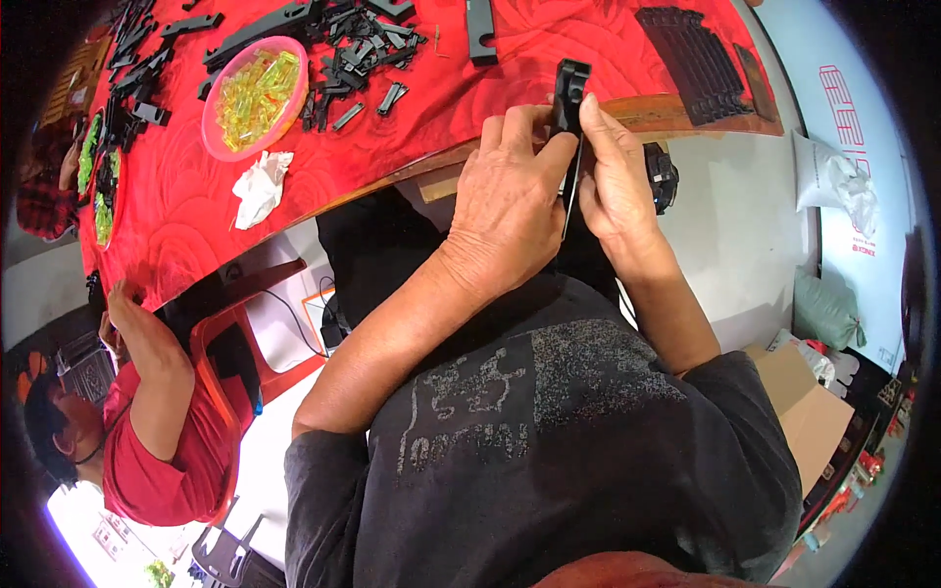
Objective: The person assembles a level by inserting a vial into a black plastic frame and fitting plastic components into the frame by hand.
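Both of my hands grip a long, narrow black plastic part (pixel 570 96), held up at the table's near edge. My left hand (pixel 505 191) is closed around its left side, thumb pressed near its upper end. On the other side, my right hand (pixel 619 176) pinches it with thumb and fingers. A thin, pale edge shows between the palms; the lower end is mostly hidden. Beyond my hands, a similar long black part (pixel 480 29) lies on the red-covered table (pixel 392 157).
Left on the table are a pink bowl (pixel 227 154) of clear yellow pieces, crumpled white tissue (pixel 262 189) and scattered small black pieces (pixel 358 54). Black parts (pixel 696 69) lie in a row at right. A person in red (pixel 162 446) sits at left; a cardboard box (pixel 799 412) stands right.
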A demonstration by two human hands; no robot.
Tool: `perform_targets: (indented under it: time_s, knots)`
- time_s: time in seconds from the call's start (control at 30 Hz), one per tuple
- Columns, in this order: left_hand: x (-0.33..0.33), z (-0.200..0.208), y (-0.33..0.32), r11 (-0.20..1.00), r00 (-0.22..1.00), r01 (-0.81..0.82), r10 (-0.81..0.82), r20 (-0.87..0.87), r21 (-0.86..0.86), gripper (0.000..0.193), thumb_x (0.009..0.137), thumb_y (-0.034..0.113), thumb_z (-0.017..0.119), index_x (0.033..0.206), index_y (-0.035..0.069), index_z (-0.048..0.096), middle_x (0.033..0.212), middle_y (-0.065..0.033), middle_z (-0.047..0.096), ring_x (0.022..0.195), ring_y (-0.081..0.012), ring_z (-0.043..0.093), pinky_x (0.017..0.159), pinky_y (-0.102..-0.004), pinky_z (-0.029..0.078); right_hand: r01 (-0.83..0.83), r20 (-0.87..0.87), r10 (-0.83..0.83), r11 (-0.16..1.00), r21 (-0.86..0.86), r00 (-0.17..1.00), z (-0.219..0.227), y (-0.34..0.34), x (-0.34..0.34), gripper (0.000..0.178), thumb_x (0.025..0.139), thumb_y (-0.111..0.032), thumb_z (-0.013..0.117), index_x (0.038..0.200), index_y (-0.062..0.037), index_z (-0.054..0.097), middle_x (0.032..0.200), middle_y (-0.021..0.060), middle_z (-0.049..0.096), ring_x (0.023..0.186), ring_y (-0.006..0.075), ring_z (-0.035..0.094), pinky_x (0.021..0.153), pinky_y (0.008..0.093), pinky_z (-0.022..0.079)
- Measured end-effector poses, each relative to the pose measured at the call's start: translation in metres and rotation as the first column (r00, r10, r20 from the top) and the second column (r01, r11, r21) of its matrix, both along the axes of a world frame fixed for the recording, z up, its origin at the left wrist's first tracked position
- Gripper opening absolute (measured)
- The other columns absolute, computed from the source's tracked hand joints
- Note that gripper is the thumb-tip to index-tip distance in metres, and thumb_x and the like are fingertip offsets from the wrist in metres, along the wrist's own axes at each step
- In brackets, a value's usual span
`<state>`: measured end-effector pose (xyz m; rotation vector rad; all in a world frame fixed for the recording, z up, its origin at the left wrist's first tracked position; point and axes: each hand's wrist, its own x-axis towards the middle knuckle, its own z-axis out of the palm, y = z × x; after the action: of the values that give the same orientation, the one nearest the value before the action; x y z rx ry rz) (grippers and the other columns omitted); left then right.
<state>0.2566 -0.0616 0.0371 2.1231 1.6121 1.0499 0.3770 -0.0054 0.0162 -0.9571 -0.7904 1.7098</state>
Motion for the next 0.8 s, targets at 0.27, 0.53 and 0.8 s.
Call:
perform_targets:
  time_s: [0.27,0.53,0.8]
  knots:
    - [0.002,-0.005,0.001,1.0,1.0,-0.014,0.014,-0.026,-0.003,0.031,0.065,-0.002,0.065,0.095,0.001,0.058,0.113,-0.0186,0.053,0.099,-0.038,0.053,0.081,-0.0466,0.048,-0.139,0.047,0.139,0.99,-0.008,0.989,-0.016,0.005,0.016,0.035,0.1,-0.033,0.055,0.108,-0.0006,0.066,0.096,0.006,0.069,0.086,0.0116,0.064,0.079,0.025,0.051]
    - [0.001,-0.003,0.003,0.997,1.0,0.002,-0.004,-0.021,-0.075,0.041,0.064,-0.001,0.067,0.104,0.003,0.06,0.114,-0.0173,0.054,0.102,-0.0368,0.055,0.086,-0.0446,0.049,-0.089,0.059,0.089,0.996,-0.009,0.994,-0.013,0.008,0.012,0.026,0.099,-0.032,0.058,0.094,-0.0082,0.068,0.077,-0.0055,0.062,0.061,0.0002,0.048,0.05,0.0178,0.034]
    - [0.002,-0.004,-0.001,0.998,0.994,0.046,-0.043,0.102,-0.031,0.041,0.067,-0.001,0.068,0.108,0.002,0.063,0.118,-0.0179,0.055,0.107,-0.0358,0.057,0.091,-0.0427,0.049,-0.105,0.086,0.104,0.995,0.004,0.991,-0.019,0.014,0.022,0.032,0.101,-0.033,0.053,0.101,-0.0037,0.066,0.086,0.0018,0.067,0.067,0.0055,0.058,0.057,0.019,0.045]
